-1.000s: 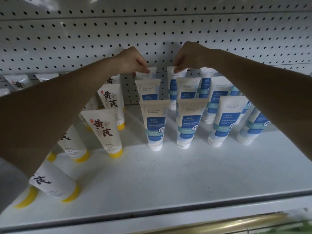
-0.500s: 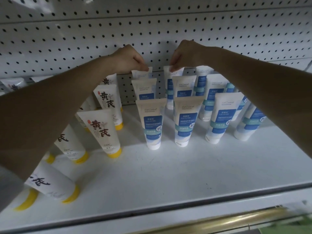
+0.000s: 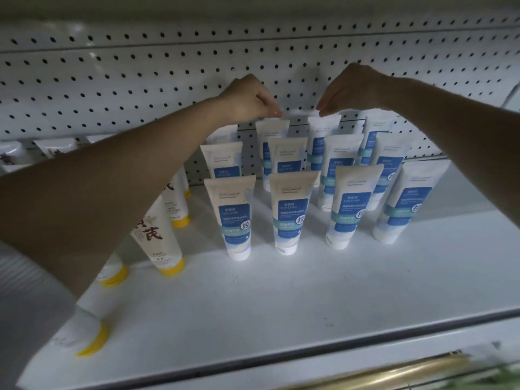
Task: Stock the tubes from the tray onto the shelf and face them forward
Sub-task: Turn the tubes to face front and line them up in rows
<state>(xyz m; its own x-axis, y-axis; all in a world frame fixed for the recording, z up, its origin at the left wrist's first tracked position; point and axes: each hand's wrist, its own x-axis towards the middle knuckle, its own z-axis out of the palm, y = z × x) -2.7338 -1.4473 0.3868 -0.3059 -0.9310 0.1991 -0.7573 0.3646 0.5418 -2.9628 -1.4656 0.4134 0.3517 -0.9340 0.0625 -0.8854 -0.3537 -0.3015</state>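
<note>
White shelf, pegboard behind. Blue-label tubes stand cap-down in rows at centre and right of the shelf, printed faces toward the camera, the front row of four apart from one another. Yellow-capped tubes stand to the left, partly hidden by the left forearm. Both arms reach over the rows to the back row, close to the pegboard. Left hand: fingers curled, thumb and forefinger tips brought together at the crimped top edge of the left back tube; the frame is blurred there, so I cannot tell whether the grip is clamped on the crimp or sits just above it. Right hand: fingers pointing down, the grip pinched on the top edge of the right back tube. Both back tubes are upright on the shelf, side by side with a gap between, each behind a nearer tube that covers its lower half.
</note>
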